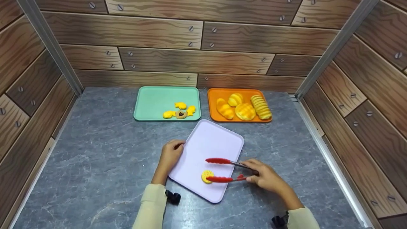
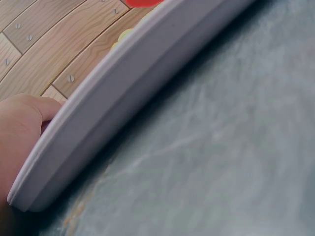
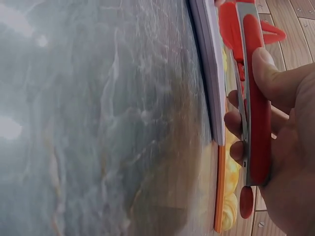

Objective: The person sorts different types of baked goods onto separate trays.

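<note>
A lavender tray lies at an angle on the grey marbled table. My left hand holds its left edge, with the thumb at the rim in the left wrist view. In my right hand is a pair of red-tipped tongs, gripped by the handles and reaching in over the tray's right side. The tong arms are spread apart. One red tip overlaps a round yellow toy cookie near the tray's lower part; the other tip is above it over bare tray.
Behind, a green tray carries several small yellow fish-shaped pieces and a brown cookie with a dark heart. Beside it, an orange tray bears several toy breads. Wood-patterned walls enclose the table on three sides.
</note>
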A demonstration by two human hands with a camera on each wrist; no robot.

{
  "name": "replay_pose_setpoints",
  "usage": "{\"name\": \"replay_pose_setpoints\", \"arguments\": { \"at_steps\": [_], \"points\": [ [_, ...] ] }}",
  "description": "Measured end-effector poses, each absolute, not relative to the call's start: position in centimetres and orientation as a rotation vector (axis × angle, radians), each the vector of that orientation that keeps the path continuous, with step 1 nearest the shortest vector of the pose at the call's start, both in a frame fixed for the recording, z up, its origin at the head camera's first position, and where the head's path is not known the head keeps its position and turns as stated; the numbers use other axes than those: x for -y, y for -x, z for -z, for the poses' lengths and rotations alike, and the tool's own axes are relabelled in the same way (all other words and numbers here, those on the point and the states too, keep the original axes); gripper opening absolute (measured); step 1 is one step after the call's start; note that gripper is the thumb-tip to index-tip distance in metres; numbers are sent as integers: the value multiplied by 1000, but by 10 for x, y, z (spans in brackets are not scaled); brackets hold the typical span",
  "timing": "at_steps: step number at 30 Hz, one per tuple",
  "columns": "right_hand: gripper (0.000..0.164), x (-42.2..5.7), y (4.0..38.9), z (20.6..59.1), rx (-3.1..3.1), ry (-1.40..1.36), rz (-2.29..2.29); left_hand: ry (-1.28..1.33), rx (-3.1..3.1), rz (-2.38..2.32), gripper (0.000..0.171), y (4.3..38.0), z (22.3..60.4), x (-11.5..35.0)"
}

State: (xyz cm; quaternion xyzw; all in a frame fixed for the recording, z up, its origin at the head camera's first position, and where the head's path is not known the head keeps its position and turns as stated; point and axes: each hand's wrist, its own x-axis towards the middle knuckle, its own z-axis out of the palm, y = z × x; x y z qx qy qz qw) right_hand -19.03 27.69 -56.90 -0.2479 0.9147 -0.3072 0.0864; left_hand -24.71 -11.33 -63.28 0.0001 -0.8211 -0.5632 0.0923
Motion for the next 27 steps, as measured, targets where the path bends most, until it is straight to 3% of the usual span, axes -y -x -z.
{"name": "replay_pose_setpoints", "arguments": {
  "at_steps": [27],
  "points": [
    [47,-267,183,577,-2868,875,801,-7,2441,1655,19,247,632,113]
  ]
}}
